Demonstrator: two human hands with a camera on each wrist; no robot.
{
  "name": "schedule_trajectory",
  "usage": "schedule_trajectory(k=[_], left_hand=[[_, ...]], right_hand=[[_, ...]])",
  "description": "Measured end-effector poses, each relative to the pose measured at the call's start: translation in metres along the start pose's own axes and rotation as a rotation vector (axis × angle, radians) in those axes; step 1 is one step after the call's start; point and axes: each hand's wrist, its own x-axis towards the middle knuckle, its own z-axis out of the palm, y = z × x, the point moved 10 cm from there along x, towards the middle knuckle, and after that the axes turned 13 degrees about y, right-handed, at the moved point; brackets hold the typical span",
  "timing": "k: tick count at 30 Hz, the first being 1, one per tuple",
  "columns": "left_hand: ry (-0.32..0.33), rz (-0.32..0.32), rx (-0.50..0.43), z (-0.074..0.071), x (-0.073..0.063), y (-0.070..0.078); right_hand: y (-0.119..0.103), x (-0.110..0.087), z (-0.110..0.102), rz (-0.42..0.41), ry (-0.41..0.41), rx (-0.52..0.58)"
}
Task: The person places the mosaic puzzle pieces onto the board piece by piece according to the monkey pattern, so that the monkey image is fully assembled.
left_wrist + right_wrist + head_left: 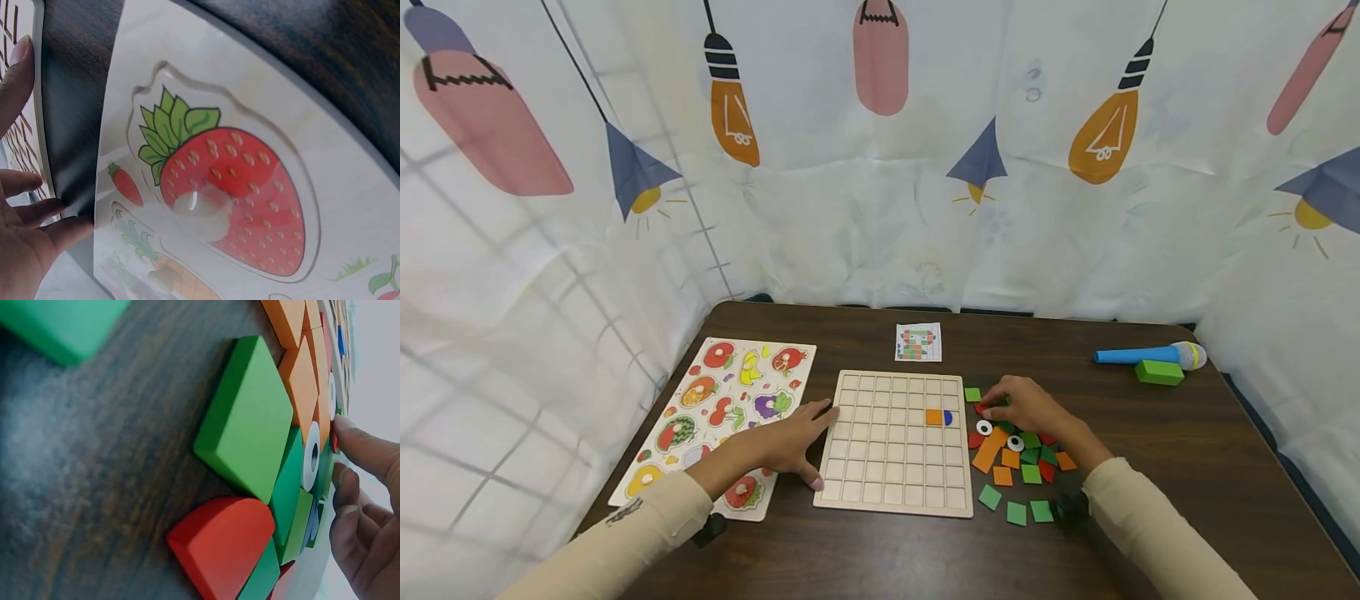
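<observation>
A wooden grid board [880, 467] lies on the table, with an orange square tile [933, 417] and a blue half-round tile [947, 418] in neighbouring cells. My left hand [793, 442] rests along the board's left edge, thumb near the front corner and fingers extended. To the right of the board, my right hand [1026, 404] reaches over the far end of a pile of coloured tiles. Its thumb and finger pinch a small red tile [335, 442], mostly hidden by the fingertips. Close by are a white ring tile [984, 427], orange tiles [990, 450] and a green tile [250, 425].
A fruit puzzle board [805, 354] lies left of the grid board, under my left forearm. Behind the grid board is a small printed pattern card [918, 342]. A blue toy microphone [1138, 356] and green block [1159, 372] sit at the back right. Several green tiles [1017, 513] lie nearer the front.
</observation>
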Motion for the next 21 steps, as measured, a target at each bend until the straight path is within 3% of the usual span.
schedule_trajectory(k=[7,21], left_hand=[[-0.002,0.001,0.005,-0.0001,0.0000,-0.0008],[0.005,0.008,0.005,-0.0005,-0.0002,-0.0009]], right_hand=[[-0.0008,0.0017,0.0047,0.002,-0.029,0.000],[-0.0080,0.0032,0.0081,-0.111,-0.067,-0.014]])
